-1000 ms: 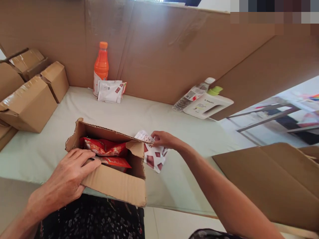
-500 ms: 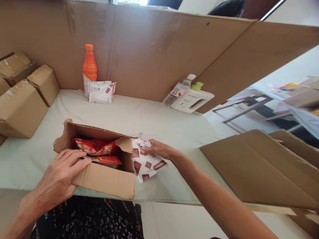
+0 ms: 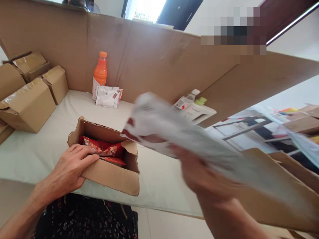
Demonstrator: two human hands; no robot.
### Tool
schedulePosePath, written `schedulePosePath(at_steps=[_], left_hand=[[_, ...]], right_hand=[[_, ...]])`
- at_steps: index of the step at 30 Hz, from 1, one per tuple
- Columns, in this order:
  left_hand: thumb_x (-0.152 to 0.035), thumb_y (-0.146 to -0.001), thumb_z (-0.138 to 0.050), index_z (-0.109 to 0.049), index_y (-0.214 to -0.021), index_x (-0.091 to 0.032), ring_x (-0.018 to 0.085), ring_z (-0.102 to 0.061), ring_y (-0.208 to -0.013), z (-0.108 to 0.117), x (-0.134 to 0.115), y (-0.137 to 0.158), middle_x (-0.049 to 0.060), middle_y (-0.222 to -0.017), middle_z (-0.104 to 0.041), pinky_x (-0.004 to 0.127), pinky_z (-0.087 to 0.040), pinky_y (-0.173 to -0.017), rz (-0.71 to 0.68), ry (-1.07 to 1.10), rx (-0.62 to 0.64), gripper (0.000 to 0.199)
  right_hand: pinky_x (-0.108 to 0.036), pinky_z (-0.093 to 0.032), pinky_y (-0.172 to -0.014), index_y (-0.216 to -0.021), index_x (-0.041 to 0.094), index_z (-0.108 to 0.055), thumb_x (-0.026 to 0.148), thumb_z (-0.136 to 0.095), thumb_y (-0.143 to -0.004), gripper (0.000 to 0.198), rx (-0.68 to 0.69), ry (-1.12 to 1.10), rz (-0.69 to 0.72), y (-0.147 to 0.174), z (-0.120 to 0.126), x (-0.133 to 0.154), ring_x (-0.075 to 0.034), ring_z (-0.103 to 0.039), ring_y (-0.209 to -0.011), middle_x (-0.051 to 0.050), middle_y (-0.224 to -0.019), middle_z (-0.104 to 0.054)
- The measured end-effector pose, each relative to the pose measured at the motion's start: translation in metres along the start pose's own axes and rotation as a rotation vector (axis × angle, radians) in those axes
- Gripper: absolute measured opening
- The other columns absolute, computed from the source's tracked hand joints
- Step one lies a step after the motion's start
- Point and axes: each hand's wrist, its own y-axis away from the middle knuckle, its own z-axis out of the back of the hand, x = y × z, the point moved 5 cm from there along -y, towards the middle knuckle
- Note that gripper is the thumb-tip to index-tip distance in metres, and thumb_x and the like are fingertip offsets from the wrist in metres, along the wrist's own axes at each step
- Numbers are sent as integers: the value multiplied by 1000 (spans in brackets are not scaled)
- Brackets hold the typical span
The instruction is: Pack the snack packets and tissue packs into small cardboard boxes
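Note:
An opened cardboard box stands near the table's front edge with red food packets inside. My left hand is closed over the box's near left rim, thumb along the flap and fingertips just inside. To the right, my right hand is raised above the table, gripping a white pouch with brown squares. The pouch is close to the camera and smeared by motion; it slants across the view and its print is unreadable.
Several closed cartons stand at the left. An orange drink bottle and white sachets sit by the cardboard wall. Behind the pouch are a clear bottle and white jug. A cardboard sheet lies right.
My right hand has lifted the pouch from beside the box, up and toward the camera. My left hand keeps its hold on the box. The view has shifted slightly.

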Motion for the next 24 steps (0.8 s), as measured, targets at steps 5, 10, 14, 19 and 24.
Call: schedulePosePath(at_steps=[5, 10, 14, 19, 24], left_hand=[[-2, -58, -49, -64, -116, -18, 26, -61, -95, 0, -1, 3, 8, -103, -68, 43, -51, -87, -5, -12, -9, 62], [0, -58, -49, -64, -112, -17, 25, -60, -98, -4, 2, 5, 7, -102, -67, 42, -50, -90, 15, -1, 22, 59], [2, -59, -49, -64, -112, -17, 26, -60, -99, -6, 5, 4, 8, -103, -67, 43, -50, -90, 15, 34, 24, 58], [2, -58, -49, -64, -112, -16, 28, -61, -103, -8, 9, -1, 9, -104, -68, 49, -52, -92, 14, 33, 25, 59], [5, -67, -50, -62, -119, -15, 33, -49, -135, 10, -3, 12, 15, -135, -60, 51, -49, -107, -45, -14, -150, 56]], right_hand=[[-33, -56, -78, -105, 22, -73, 19, -59, -94, 18, 514, 257, 152, -40, -104, 21, -24, -73, -91, -10, -105, -77], [-37, -50, -77, -101, 14, -73, 22, -64, -90, 17, 1043, 516, -107, -52, -164, -16, -34, -72, -93, -18, -99, -76], [-35, -49, -79, -91, 16, -74, 19, -68, -86, 8, 1006, 386, -165, -55, -176, -29, -31, -71, -90, -15, -91, -77], [-36, -51, -77, -77, 16, -72, 19, -67, -89, 14, 967, 324, -219, -50, -198, -37, -31, -72, -82, -14, -81, -76], [-38, -53, -92, -111, 19, -72, 19, -62, -91, 23, 761, 169, -107, -48, -158, -20, -28, -70, -105, -10, -111, -76]])
